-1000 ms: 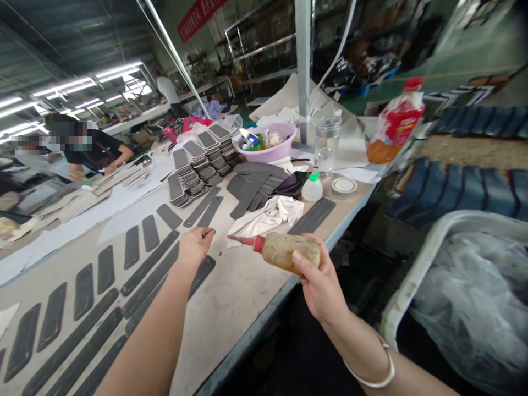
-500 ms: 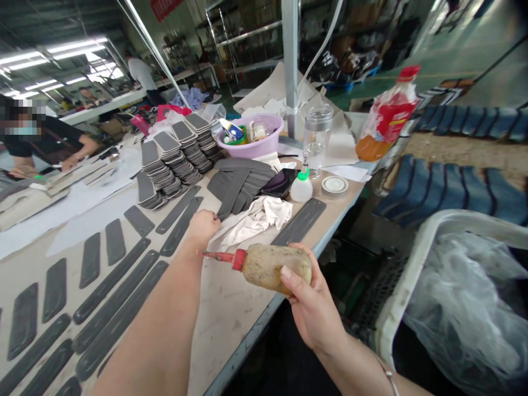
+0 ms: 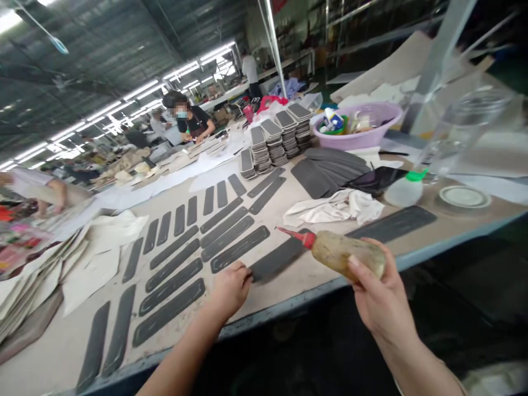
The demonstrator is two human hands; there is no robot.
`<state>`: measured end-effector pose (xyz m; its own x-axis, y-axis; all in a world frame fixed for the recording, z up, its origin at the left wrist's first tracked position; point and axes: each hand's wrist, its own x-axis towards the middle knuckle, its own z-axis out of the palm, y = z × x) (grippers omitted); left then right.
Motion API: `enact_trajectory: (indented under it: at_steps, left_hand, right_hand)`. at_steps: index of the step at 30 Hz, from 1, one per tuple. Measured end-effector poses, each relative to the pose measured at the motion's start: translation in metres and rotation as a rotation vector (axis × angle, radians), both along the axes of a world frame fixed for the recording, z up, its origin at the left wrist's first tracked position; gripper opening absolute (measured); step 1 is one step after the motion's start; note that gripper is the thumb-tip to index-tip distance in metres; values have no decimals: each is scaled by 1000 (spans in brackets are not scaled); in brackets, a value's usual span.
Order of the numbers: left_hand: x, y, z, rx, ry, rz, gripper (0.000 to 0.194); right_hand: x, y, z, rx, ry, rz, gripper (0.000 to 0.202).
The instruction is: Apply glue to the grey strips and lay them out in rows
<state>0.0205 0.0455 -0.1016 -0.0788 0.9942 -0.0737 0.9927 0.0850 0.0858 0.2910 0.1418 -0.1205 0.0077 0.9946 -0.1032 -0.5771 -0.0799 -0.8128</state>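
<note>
My right hand (image 3: pixel 379 280) is wrapped round a cloudy glue bottle (image 3: pixel 344 254), tilted so its red nozzle points left. Closed on the near end of a dark grey strip (image 3: pixel 278 257), my left hand (image 3: pixel 231 287) is close to the table's front edge. The bottle's nozzle tip sits above that strip, apart from it. Rows of grey strips (image 3: pixel 168 313) with shiny edges lie flat to the left. A fanned pile of plain grey strips (image 3: pixel 328 168) rests behind a crumpled white cloth (image 3: pixel 336 208).
Stacks of grey pieces (image 3: pixel 284 137) stand near a purple basin (image 3: pixel 358 137). On the right are a green-capped bottle (image 3: pixel 404 191), a round lid (image 3: pixel 464 197), a clear jar (image 3: pixel 462 132) and another strip (image 3: pixel 396 224). A co-worker (image 3: pixel 196 122) works farther back.
My left hand has come from the fanned pile to the near table edge, bringing a grey strip. The view has swung left. The bottle stays in my right hand.
</note>
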Motion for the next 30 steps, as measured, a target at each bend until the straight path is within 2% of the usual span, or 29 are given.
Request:
enact_trajectory:
  at_steps: [3, 7, 10, 13, 16, 19, 26, 30]
  left_hand:
    - [-3, -42, -16, -23, -103, 115, 16]
    - [-8, -64, -29, 114, -213, 210, 16]
    - [-12, -73, -35, 222, -224, 182, 18]
    - [-17, -83, -40, 317, -212, 86, 20]
    - [-20, -91, -45, 350, -171, -24, 21]
    - [-21, -94, -49, 338, -140, -72, 23]
    - [-24, -91, -50, 303, -197, -88, 25]
    - [-25, -91, -53, 305, -211, -83, 25]
  right_hand:
    - [-9, -9, -1, 54, -106, 74, 53]
    - [-21, -24, -5, 157, -293, 171, 55]
    - [-29, -35, -7, 282, -485, 212, 54]
    - [-36, -44, -8, 495, -701, 206, 50]
    - [-44, -51, -9, 725, -849, 196, 46]
    - [-53, -57, -11, 869, -910, 232, 45]
    - [-68, -71, -19, 932, -956, 354, 52]
    - [-70, -74, -18, 933, -980, 376, 50]
